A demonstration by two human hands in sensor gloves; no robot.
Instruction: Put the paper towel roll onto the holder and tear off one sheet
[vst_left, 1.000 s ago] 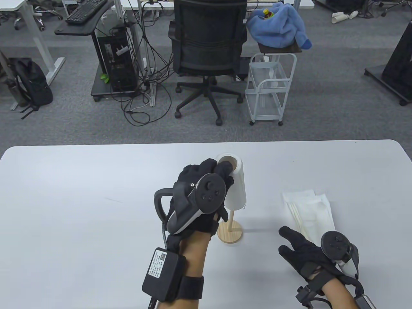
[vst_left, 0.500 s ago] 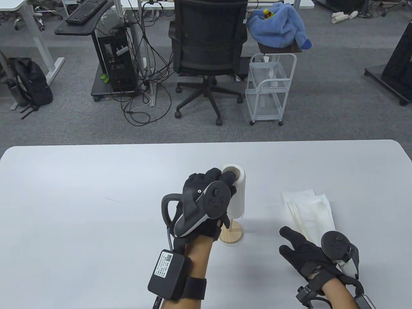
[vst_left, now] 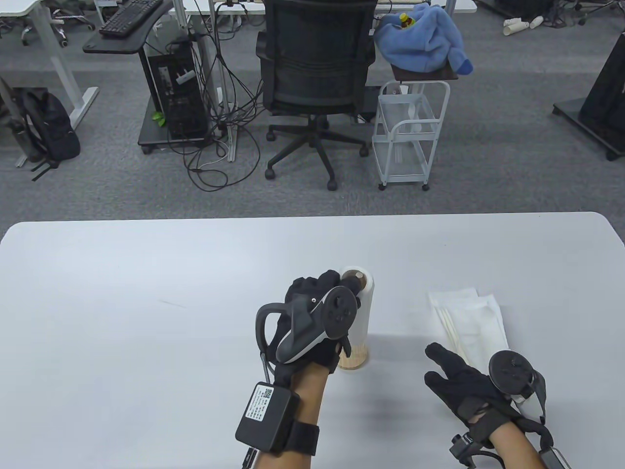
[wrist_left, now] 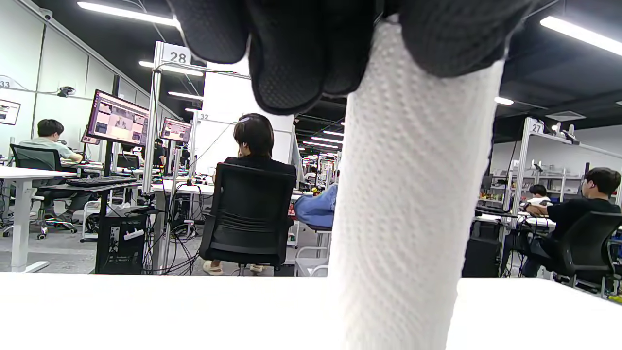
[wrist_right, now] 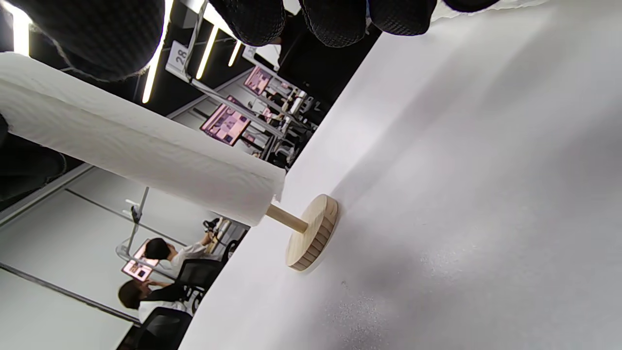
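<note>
A white paper towel roll stands upright over the wooden holder, with the rod's tip showing in its cardboard core. My left hand grips the roll from the left side. In the left wrist view the gloved fingers wrap the top of the roll. The right wrist view shows the roll a short way above the round base, with a bit of bare rod between them. My right hand rests flat on the table, fingers straight, holding nothing.
Loose white paper towel sheets lie on the white table just beyond my right hand. Past the table's far edge stand an office chair and a white wire cart.
My left hand has lowered the roll down the rod, so the gap above the base has shrunk. The right hand has stayed where it was.
</note>
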